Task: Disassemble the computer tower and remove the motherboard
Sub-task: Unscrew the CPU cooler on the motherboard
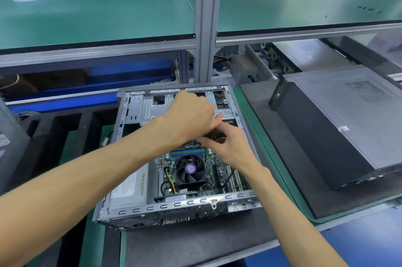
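Computer tower, open sheet-metal chassis, lies on a dark mat over the green bench. Left hand and right hand curl together around a dark part above the green motherboard; exact grip unclear.

2 bare forearms enter the frame, 1 from the lower left edge and 1 from the lower right, both uncovered from elbow to wrist with no sleeve showing. The left hand and the right hand, near the centre of the frame, are ungloved. The visible fingernails are short and plain.
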Demonstrator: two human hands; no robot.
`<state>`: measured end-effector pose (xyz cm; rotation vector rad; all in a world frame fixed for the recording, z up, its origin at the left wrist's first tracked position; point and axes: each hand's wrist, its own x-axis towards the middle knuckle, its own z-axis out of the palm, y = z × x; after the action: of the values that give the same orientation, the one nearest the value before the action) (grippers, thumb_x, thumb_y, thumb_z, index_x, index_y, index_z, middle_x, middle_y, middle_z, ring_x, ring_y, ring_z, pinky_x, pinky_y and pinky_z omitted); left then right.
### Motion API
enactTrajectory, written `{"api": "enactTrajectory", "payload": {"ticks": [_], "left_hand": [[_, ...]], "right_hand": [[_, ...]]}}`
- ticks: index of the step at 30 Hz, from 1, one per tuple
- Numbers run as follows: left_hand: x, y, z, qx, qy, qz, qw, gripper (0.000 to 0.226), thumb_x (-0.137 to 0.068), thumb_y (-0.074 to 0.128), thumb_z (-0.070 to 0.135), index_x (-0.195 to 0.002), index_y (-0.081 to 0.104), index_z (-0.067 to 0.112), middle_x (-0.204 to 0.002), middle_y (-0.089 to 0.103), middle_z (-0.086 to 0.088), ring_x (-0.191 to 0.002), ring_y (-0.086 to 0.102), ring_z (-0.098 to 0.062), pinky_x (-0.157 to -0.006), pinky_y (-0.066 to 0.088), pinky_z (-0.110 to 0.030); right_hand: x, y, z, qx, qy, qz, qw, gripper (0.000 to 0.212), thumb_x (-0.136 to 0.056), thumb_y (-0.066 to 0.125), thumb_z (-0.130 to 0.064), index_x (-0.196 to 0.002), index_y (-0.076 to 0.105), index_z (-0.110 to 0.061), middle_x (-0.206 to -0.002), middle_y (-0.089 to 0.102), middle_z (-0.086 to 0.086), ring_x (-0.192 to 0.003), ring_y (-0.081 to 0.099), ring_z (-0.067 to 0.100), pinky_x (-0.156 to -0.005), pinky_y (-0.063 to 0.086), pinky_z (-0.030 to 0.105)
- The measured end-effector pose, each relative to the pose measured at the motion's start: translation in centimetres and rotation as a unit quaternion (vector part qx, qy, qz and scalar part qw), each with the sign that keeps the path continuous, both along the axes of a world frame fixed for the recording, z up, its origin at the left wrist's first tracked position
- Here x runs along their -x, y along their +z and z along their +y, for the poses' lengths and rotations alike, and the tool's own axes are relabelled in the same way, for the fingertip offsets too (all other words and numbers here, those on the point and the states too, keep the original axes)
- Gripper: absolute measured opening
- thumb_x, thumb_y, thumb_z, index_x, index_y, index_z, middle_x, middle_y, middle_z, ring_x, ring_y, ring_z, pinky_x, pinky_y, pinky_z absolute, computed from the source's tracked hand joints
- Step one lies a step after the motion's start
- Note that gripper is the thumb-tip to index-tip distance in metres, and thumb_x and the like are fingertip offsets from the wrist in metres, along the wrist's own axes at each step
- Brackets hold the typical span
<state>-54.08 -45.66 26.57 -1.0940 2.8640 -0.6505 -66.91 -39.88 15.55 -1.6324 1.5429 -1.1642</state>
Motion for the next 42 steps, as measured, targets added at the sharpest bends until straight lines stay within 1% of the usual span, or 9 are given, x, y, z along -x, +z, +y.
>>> {"api": "enactTrajectory", "payload": {"ticks": [3, 7, 11, 15, 25, 28, 32, 37, 42], "left_hand": [[-0.9, 0.4, -0.2, -0.077, -0.050, 0.000, 0.996, 0.037, -0.098, 0.044, 0.052, -0.095, 0.053, 0.016, -0.100, 0.059, -0.007, -0.077, 0.056, -0.025, -0.055, 0.032, -0.033], [-1.5, 1.5, -0.8, -0.240, -0.139, -0.011, 0.961, 0.033, -0.091, 0.059, 0.019, -0.123, 0.054, 0.018, -0.112, 0.052, 0.000, -0.099, 0.057, -0.023, -0.077, 0.047, -0.037], [-1.3, 2.0, -2.1, -0.234, -0.133, -0.010, 0.963, 0.020, -0.089, 0.063, 0.028, -0.106, 0.065, 0.017, -0.098, 0.059, 0.000, -0.090, 0.060, -0.024, -0.079, 0.050, -0.043], [-0.4, 1.2, -2.1, -0.197, -0.133, 0.013, 0.971, 0.030, -0.087, 0.062, 0.044, -0.077, 0.059, 0.015, -0.074, 0.062, -0.004, -0.064, 0.057, -0.025, -0.060, 0.051, -0.039], [0.0, -0.3, -1.3, 0.008, 0.014, 0.006, 1.000, 0.065, -0.096, 0.025, 0.067, -0.058, 0.035, 0.015, -0.063, 0.051, -0.006, -0.047, 0.032, -0.020, -0.050, 0.020, -0.029], [-0.6, 0.1, -1.3, -0.066, -0.035, -0.001, 0.997, 0.048, -0.094, 0.042, 0.062, -0.087, 0.054, 0.016, -0.089, 0.056, -0.008, -0.072, 0.056, -0.025, -0.054, 0.034, -0.032], [-1.7, 1.3, -1.6, -0.247, -0.107, -0.013, 0.963, 0.037, -0.087, 0.059, 0.016, -0.123, 0.053, 0.019, -0.118, 0.051, 0.000, -0.103, 0.057, -0.024, -0.084, 0.049, -0.042], [-2.4, 1.4, -2.4, -0.217, -0.100, -0.014, 0.971, 0.019, -0.088, 0.064, 0.036, -0.094, 0.063, 0.018, -0.095, 0.062, -0.003, -0.087, 0.062, -0.027, -0.076, 0.053, -0.043], [-1.2, 0.6, -2.1, -0.097, -0.093, 0.010, 0.991, 0.052, -0.095, 0.047, 0.052, -0.057, 0.030, 0.021, -0.062, 0.048, -0.007, -0.053, 0.042, -0.026, -0.053, 0.035, -0.032]], "right_hand": [[0.5, 0.6, -0.2, -0.017, 0.021, 0.010, 1.000, 0.012, -0.087, 0.079, -0.030, -0.095, 0.069, -0.029, -0.086, 0.075, -0.005, -0.085, 0.070, 0.017, -0.078, 0.056, 0.043], [1.8, 1.7, 0.1, -0.041, 0.053, -0.033, 0.997, 0.026, -0.089, 0.078, -0.020, -0.104, 0.062, -0.036, -0.090, 0.076, -0.015, -0.087, 0.071, 0.004, -0.081, 0.055, 0.022], [1.6, 1.4, 0.0, -0.083, 0.093, -0.097, 0.988, 0.036, -0.091, 0.074, -0.012, -0.121, 0.056, -0.020, -0.108, 0.076, -0.001, -0.105, 0.071, 0.014, -0.093, 0.058, 0.035], [0.5, 1.2, -0.1, -0.047, 0.051, -0.018, 0.997, 0.043, -0.078, 0.082, -0.041, -0.109, 0.053, -0.039, -0.099, 0.068, -0.016, -0.093, 0.065, 0.005, -0.077, 0.052, 0.020], [-0.6, -0.5, 0.6, 0.030, -0.068, 0.019, 0.997, 0.034, -0.080, 0.078, -0.049, -0.105, 0.058, -0.037, -0.086, 0.065, -0.015, -0.082, 0.062, 0.007, -0.072, 0.052, 0.030], [-0.5, -0.6, 0.3, 0.033, -0.051, -0.002, 0.998, 0.023, -0.084, 0.080, -0.036, -0.099, 0.064, -0.031, -0.084, 0.068, -0.013, -0.080, 0.065, 0.009, -0.069, 0.052, 0.024], [0.5, -0.6, 0.1, 0.019, -0.021, -0.028, 0.999, 0.019, -0.087, 0.080, -0.025, -0.104, 0.070, -0.023, -0.087, 0.072, -0.011, -0.085, 0.068, 0.009, -0.075, 0.053, 0.021], [0.7, -0.7, 0.4, -0.006, 0.037, -0.024, 0.999, 0.028, -0.090, 0.074, -0.026, -0.118, 0.068, -0.022, -0.102, 0.073, -0.010, -0.099, 0.068, 0.008, -0.085, 0.055, 0.021], [-1.1, -0.2, 0.1, -0.010, -0.001, -0.037, 0.999, 0.028, -0.081, 0.079, -0.042, -0.097, 0.058, -0.033, -0.087, 0.069, -0.018, -0.081, 0.065, 0.004, -0.075, 0.049, 0.019]]}}
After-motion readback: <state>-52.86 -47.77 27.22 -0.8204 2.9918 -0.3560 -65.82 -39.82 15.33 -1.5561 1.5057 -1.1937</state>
